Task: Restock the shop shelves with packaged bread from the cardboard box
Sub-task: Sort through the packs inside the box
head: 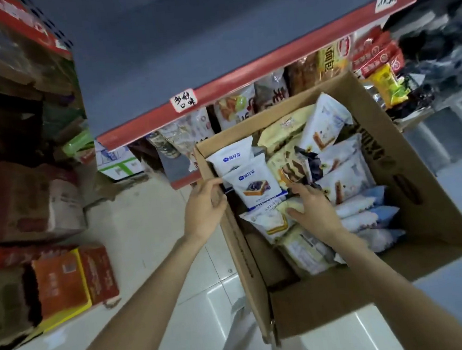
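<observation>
An open cardboard box (408, 176) stands on the floor, filled with several packaged breads. A white-and-blue bread packet (255, 182) stands upright near the box's left wall. My left hand (206, 205) is at the left wall of the box, its fingertips touching that packet's left edge. My right hand (315, 209) reaches into the box with relaxed fingers resting on a pale yellow packet (272, 218) and touching the white-and-blue packet's right side. Behind the box, a red-edged shelf (244, 85) carries more packaged bread (235, 110) beneath it.
Stacked cartons (28, 198) and an orange box (65, 278) line the left side of the aisle. A white-and-green carton (117, 162) sits under the shelf. Red and yellow snack packs (376, 59) hang at the right. The floor is pale tile (151, 232).
</observation>
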The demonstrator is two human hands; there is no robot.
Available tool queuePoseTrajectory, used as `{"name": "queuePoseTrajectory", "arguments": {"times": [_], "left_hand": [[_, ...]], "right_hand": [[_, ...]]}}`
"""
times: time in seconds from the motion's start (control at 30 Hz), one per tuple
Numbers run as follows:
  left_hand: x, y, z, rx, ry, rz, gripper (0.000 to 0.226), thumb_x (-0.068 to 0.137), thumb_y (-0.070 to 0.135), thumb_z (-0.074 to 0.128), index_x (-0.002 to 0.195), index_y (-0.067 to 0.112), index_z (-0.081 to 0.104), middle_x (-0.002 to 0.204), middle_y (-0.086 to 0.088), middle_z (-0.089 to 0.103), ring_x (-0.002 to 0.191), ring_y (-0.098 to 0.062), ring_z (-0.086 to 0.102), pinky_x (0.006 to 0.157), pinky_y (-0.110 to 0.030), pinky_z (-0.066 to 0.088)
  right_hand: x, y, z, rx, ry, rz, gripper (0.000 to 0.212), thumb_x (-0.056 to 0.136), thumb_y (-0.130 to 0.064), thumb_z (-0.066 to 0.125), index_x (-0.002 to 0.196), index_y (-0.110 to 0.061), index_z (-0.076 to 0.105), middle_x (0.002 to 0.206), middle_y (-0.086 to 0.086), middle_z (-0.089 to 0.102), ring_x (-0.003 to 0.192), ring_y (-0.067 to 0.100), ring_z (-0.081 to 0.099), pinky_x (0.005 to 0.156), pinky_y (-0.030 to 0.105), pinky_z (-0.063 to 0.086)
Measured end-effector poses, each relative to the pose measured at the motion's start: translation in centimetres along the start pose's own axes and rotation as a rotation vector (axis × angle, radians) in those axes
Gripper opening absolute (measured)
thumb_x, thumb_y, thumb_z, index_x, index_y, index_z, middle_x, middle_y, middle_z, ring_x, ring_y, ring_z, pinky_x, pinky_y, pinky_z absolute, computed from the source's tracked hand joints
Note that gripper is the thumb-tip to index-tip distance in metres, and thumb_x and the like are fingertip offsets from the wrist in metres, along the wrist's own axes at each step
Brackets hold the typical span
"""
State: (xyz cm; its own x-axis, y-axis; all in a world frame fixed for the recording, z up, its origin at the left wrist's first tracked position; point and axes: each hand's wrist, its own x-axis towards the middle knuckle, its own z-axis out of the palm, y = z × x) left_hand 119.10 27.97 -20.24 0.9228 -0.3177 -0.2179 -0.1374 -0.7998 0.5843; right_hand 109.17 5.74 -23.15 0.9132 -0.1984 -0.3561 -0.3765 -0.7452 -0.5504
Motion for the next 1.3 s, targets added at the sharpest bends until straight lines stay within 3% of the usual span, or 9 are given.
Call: {"name": "queuePoseTrajectory", "arguments": {"times": [0.2,0.4,0.57,0.7,0.83,0.93,1.07,1.2,1.3], "left_hand": [[9.0,-0.6,3.5,0.289,-0.132,0.152,0.055,0.088,0.015,0.058,0.139,0.015,0.039,0.143,-0.007,0.036,0.128,-0.026,0.041,0.099,-0.039,0.041],[14.2,-1.2,6.7,0.734,-0.214,0.166,0.071,0.092,0.016,0.052,0.147,0.001,0.009,0.138,-0.017,0.037,0.126,-0.029,0.037,0.097,-0.033,0.038],[14.8,-1.3,8.1,0.941,-0.217,0.226,0.046,0.088,0.010,0.054,0.129,0.009,0.034,0.126,-0.013,0.043,0.116,-0.028,0.040,0.096,-0.033,0.035],[14.8,-1.7,8.0,0.953,-0.206,0.278,0.042,0.092,0.008,0.047,0.131,0.015,0.032,0.125,-0.013,0.044,0.113,-0.030,0.045,0.092,-0.037,0.036],[14.3,-1.6,7.6,0.857,-0.317,0.208,0.057,0.092,0.014,0.055,0.138,0.018,0.023,0.118,-0.014,0.055,0.098,-0.033,0.060,0.070,-0.039,0.043],[13.7,-0.4,6.4,0.762,-0.287,0.211,0.056,0.091,0.025,0.058,0.136,0.018,0.024,0.103,-0.012,0.065,0.085,-0.032,0.065,0.059,-0.035,0.042],[11.3,2.2,3.1,0.465,-0.270,0.085,0.060,0.084,0.032,0.065,0.132,0.020,0.031,0.100,-0.010,0.067,0.085,-0.032,0.064,0.063,-0.035,0.046],[6.2,4.2,-0.7,0.163,-0.224,-0.067,0.063,0.081,0.023,0.067,0.133,0.020,0.032,0.111,-0.007,0.062,0.090,-0.026,0.060,0.070,-0.035,0.048],[2.3,5.3,-3.5,-0.044,-0.155,-0.141,0.059,0.080,0.016,0.068,0.130,0.013,0.037,0.117,-0.002,0.057,0.095,-0.017,0.055,0.068,-0.028,0.044]], "right_hand": [[9.1,0.5,5.3,0.043,0.047,0.071,0.072,0.088,-0.030,0.064,0.146,-0.011,0.024,0.150,0.010,0.032,0.138,0.027,0.031,0.103,0.039,0.042],[14.7,0.7,8.9,-0.015,-0.027,0.120,0.097,0.082,-0.033,0.070,0.150,-0.010,0.004,0.152,0.007,0.028,0.140,0.030,0.020,0.113,0.039,0.025],[14.6,1.7,10.5,-0.052,0.059,0.075,0.074,0.075,-0.030,0.075,0.134,-0.008,0.037,0.133,0.010,0.049,0.124,0.032,0.036,0.101,0.038,0.030],[12.3,2.9,11.4,0.065,0.078,0.053,0.060,0.076,-0.028,0.076,0.123,-0.002,0.049,0.122,0.015,0.058,0.117,0.035,0.048,0.102,0.040,0.035],[8.8,2.7,10.0,0.350,0.069,0.191,0.045,0.083,-0.019,0.070,0.120,-0.008,0.045,0.108,0.011,0.065,0.097,0.028,0.062,0.069,0.033,0.048],[5.4,2.6,8.1,0.354,0.202,0.273,0.039,0.084,-0.025,0.069,0.110,-0.013,0.043,0.088,0.003,0.065,0.078,0.025,0.064,0.053,0.034,0.046],[0.0,1.4,3.5,0.482,0.437,0.408,0.053,0.085,-0.025,0.068,0.129,-0.018,0.039,0.075,-0.016,0.049,0.058,0.009,0.051,0.052,0.023,0.044],[-5.0,-0.2,-0.7,0.539,0.560,0.396,0.060,0.089,-0.028,0.063,0.138,-0.020,0.029,0.075,-0.005,0.057,0.063,0.021,0.058,0.059,0.041,0.051],[-7.8,-1.7,-3.8,0.562,0.575,0.322,0.061,0.090,-0.026,0.061,0.141,-0.020,0.029,0.091,-0.002,0.063,0.069,0.013,0.059,0.059,0.030,0.048]]}}
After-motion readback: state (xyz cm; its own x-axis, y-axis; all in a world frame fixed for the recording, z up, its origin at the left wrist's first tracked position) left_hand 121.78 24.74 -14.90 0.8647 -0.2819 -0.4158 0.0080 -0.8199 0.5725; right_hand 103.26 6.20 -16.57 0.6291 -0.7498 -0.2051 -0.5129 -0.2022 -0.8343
